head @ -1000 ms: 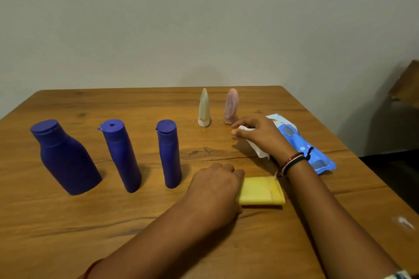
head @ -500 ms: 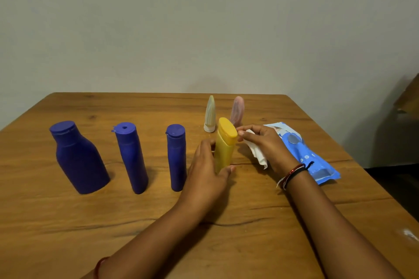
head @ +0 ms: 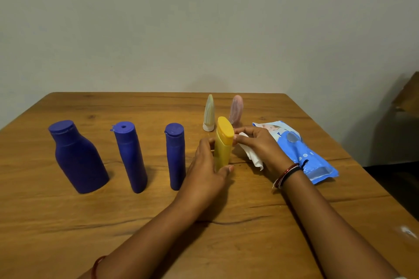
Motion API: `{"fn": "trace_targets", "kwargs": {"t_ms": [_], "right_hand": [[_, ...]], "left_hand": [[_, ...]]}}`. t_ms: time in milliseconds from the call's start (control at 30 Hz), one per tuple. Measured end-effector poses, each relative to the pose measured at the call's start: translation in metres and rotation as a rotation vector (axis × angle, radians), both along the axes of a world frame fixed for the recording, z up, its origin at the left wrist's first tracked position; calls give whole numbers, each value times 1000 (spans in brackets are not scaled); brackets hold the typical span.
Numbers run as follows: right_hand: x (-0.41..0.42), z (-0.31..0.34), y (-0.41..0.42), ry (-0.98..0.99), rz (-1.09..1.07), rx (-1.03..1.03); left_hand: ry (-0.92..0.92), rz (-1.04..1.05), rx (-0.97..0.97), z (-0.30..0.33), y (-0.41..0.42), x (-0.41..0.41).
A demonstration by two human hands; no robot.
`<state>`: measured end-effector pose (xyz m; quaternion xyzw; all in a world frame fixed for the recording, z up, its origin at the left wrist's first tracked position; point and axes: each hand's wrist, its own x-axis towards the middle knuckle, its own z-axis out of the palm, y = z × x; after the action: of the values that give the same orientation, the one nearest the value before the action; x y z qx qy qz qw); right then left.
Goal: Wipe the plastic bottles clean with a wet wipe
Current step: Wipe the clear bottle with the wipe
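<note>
A yellow bottle [head: 223, 146] stands upright near the table's middle. My left hand [head: 207, 165] holds its lower body, thumb in front and fingers behind. My right hand [head: 258, 145] pinches a white wet wipe [head: 252, 156] and brings it against the bottle's cap from the right. Three blue bottles stand in a row to the left: a wide one [head: 77, 156], a slim one [head: 131, 156] and a narrower one [head: 175, 154].
A cream tube [head: 209, 113] and a pink tube [head: 236, 108] stand behind the yellow bottle. A blue wet wipe packet [head: 303, 154] lies on the wooden table [head: 68, 222] to the right. The table's right edge is close by.
The yellow bottle lay flat near me a second ago; my left hand stood it upright. My right hand brought the wipe up to its cap.
</note>
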<state>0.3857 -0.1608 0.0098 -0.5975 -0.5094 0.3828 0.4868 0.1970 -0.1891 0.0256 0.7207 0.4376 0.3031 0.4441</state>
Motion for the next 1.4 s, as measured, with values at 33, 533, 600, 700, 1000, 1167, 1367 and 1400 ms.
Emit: {"fn": "trace_targets", "kwargs": {"t_ms": [33, 533, 600, 700, 1000, 1167, 1367, 1400], "right_hand": [[0, 0, 0, -6, -3, 0], [-14, 12, -4, 71, 65, 24], [-14, 16, -4, 48, 59, 35], [-12, 29, -2, -43, 18, 129], [-16, 89, 33, -544, -53, 246], [-25, 114, 78, -891, 104, 123], [-31, 105, 120, -1119, 217, -85], [-31, 102, 125, -1139, 220, -97]], "left_hand": [[-3, 6, 4, 0, 0, 0], [-38, 40, 352, 15, -15, 2], [-76, 24, 437, 26, -22, -1], [-136, 3, 581, 51, -27, -8], [-73, 126, 752, 113, 8, -37], [-81, 150, 673, 125, 32, -50], [-104, 176, 669, 127, 42, -50], [-90, 175, 663, 126, 44, -49]]}}
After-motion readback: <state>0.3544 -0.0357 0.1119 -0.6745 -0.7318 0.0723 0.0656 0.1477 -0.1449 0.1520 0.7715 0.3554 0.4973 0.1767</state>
